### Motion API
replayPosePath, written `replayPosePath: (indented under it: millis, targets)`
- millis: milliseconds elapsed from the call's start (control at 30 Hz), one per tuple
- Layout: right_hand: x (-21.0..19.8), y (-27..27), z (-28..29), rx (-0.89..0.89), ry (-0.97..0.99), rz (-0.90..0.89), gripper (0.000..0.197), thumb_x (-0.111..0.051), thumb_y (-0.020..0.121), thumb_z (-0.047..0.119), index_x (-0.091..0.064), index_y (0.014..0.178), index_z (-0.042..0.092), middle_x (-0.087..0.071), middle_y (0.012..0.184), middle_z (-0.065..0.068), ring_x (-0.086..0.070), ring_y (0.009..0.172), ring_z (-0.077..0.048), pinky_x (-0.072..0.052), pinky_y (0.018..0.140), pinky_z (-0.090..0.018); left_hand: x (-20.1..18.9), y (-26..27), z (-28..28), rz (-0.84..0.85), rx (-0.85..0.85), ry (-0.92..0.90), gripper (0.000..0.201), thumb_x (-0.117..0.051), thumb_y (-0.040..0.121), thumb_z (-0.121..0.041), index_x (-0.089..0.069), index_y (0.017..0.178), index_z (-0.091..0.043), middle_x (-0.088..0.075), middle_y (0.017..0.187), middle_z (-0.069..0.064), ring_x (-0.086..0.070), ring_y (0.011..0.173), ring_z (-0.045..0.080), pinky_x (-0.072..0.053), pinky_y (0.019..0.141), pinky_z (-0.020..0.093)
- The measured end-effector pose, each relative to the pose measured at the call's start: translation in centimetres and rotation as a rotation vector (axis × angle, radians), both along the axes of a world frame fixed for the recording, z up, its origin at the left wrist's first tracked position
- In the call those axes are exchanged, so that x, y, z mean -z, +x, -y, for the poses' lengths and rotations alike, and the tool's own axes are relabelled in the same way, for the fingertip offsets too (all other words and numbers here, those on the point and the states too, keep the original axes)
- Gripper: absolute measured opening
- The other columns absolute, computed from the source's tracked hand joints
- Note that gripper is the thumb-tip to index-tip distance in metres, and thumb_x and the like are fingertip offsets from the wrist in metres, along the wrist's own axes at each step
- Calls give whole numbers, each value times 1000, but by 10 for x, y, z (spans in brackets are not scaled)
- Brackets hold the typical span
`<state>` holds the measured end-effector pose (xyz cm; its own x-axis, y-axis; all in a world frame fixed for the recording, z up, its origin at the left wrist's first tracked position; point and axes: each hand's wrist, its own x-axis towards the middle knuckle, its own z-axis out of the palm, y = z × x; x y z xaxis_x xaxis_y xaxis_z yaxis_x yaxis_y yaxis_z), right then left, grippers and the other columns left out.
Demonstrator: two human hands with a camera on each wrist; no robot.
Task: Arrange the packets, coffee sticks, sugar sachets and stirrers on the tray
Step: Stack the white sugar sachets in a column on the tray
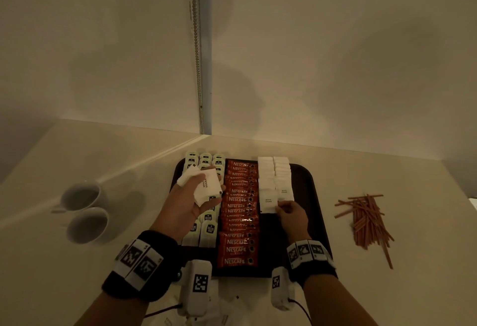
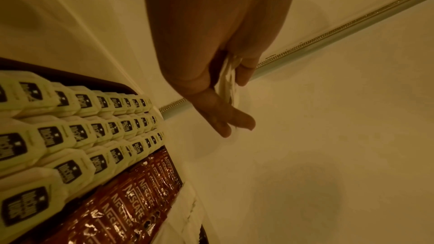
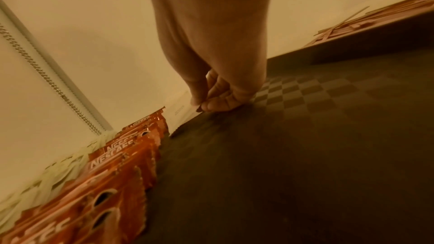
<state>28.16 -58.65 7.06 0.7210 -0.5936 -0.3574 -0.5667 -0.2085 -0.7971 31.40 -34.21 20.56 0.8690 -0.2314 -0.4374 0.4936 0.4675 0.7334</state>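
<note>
A dark tray (image 1: pixel 316 191) holds pale green packets (image 1: pixel 207 227) in rows on the left, red Nescafe coffee sticks (image 1: pixel 238 222) down the middle and two rows of white sugar sachets (image 1: pixel 275 176) on the right. My left hand (image 1: pixel 188 202) hovers above the green packets and grips a stack of sugar sachets (image 1: pixel 209 187), seen edge-on between its fingers (image 2: pixel 229 77). My right hand (image 1: pixel 290 212) pinches the near edge of the nearest sugar sachet (image 1: pixel 268 203) in the row, low on the tray floor (image 3: pixel 305 136). Brown stirrers (image 1: pixel 366 220) lie heaped on the table right of the tray.
Two white cups (image 1: pixel 85 209) stand on the table left of the tray. The wall corner with a bead chain (image 1: pixel 197 67) rises just behind the tray. Some loose white packets (image 1: pixel 227 307) lie at the table's near edge.
</note>
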Motion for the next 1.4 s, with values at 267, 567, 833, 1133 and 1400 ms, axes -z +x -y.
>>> replayPosePath:
  millis: [267,567,833,1133,1400]
  targets:
    - [-6,15,-7,22,-81,-78,22,-62,88,13,-63,107,3,-63,111,-11,-57,108,-24,-43,91,-30,1,0,1,-32,-86,12,14,-50,96,-10,-61,102,-17,-71,94,8,-67,87,24,-58,52,31]
    - [-38,18,-23,-51,-127,85,15,-62,88,26,-55,88,12,-63,91,-4,-58,83,-15,-41,67,-21,2,1,1,62,-73,199,16,-66,86,-13,-65,101,-19,-68,100,6,-65,90,21,-55,50,24]
    - [-122,17,-69,-554,282,440,11,-59,90,19,-69,94,17,-66,82,4,-58,71,-8,-48,65,-19,-8,3,12,314,49,497,5,-68,86,-17,-67,90,-15,-67,75,6,-59,52,7,-48,46,21]
    - [-121,-4,-76,-305,547,474,12,-58,89,11,-64,100,9,-70,90,-3,-66,80,-18,-56,77,-36,-16,-4,15,342,-53,426,11,-70,82,-7,-67,92,-12,-70,93,9,-69,77,15,-55,51,22]
    - [-109,-8,-52,-225,545,476,10,-57,89,12,-64,95,9,-69,94,-4,-66,83,-14,-55,71,-27,-15,-2,21,180,58,300,12,-56,94,-19,-63,98,-10,-71,80,10,-66,67,19,-52,49,23]
